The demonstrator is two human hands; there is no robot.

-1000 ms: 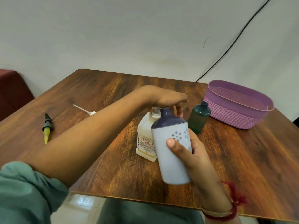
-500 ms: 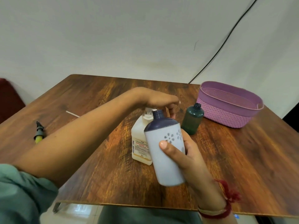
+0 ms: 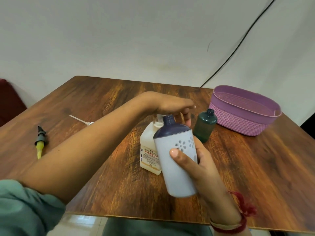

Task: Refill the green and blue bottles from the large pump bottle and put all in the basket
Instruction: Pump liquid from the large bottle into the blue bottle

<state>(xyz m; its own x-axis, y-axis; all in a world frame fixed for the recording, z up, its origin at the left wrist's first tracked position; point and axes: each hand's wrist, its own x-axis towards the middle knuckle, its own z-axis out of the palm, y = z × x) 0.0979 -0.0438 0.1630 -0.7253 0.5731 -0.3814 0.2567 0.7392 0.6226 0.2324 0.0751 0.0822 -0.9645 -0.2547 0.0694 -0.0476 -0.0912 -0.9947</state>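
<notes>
My right hand grips the blue bottle, a pale body with flower marks and a dark blue top. It is uncapped, lifted off the table and tilted left, its open neck just under the pump spout. The large white pump bottle stands behind it at mid-table. My left hand lies palm-down over the pump head, fingers hanging past it; the pump head itself is mostly hidden. The green bottle stands upright and uncapped to the right, close to the purple basket, which holds nothing I can see.
A black and yellow spray nozzle lies at the table's left. A white pump cap with its thin tube lies behind my left forearm. A black cable runs down the wall behind the basket. The near table edge is below my hands.
The view has shifted a little to the right and downward. Both hands keep their places: the left over the pump, the right holding the blue bottle's neck at the spout.
</notes>
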